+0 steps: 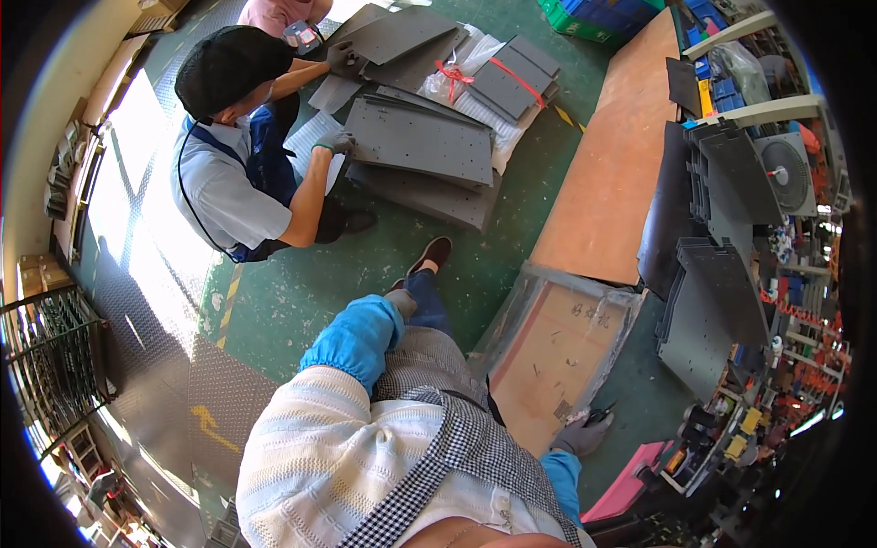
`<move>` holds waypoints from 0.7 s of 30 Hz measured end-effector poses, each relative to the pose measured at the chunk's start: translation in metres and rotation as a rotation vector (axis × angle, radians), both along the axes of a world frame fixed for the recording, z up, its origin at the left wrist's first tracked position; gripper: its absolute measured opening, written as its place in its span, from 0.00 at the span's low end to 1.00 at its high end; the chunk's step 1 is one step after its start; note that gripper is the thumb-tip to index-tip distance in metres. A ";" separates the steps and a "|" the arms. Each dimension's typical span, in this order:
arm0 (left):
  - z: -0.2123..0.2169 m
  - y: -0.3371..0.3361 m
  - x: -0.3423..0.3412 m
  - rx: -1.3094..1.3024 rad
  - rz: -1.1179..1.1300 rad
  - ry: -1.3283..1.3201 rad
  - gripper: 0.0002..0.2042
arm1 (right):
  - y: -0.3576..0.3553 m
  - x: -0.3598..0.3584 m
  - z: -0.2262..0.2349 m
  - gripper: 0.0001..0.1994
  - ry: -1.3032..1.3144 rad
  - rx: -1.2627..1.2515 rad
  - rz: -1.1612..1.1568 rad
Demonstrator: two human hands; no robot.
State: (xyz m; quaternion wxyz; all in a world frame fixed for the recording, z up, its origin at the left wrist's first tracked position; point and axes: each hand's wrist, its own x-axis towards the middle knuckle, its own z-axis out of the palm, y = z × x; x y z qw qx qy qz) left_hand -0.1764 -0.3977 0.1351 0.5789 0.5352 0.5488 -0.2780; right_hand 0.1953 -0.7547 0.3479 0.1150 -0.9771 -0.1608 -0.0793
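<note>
My left arm, in a light blue sleeve cover (352,342), hangs at my side. Only a bit of the grey-gloved left hand (400,301) shows beyond the cuff, over my trousers, and its fingers are hidden. My right hand (583,435), also in a grey glove, is closed around a small dark, pointed tool (603,413) whose kind I cannot make out. It is beside the near end of a wooden board (557,356) wrapped at its edges in clear plastic.
A co-worker (237,173) in a black cap handles stacked grey metal panels (420,142) at the far left. A long brown board (607,155) stretches away ahead. Dark bent panels (708,315) stand on the right, near a fan (786,173) and a pink board (626,479).
</note>
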 end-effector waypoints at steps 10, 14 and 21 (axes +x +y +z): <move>0.004 0.001 -0.003 0.038 0.041 0.011 0.23 | 0.005 -0.001 0.001 0.31 0.027 0.031 -0.023; 0.001 -0.001 -0.003 0.019 0.042 0.024 0.23 | 0.003 0.001 -0.002 0.31 0.028 0.034 -0.014; -0.001 -0.004 -0.003 0.030 0.007 0.013 0.23 | 0.013 -0.007 0.008 0.31 0.035 -0.003 -0.029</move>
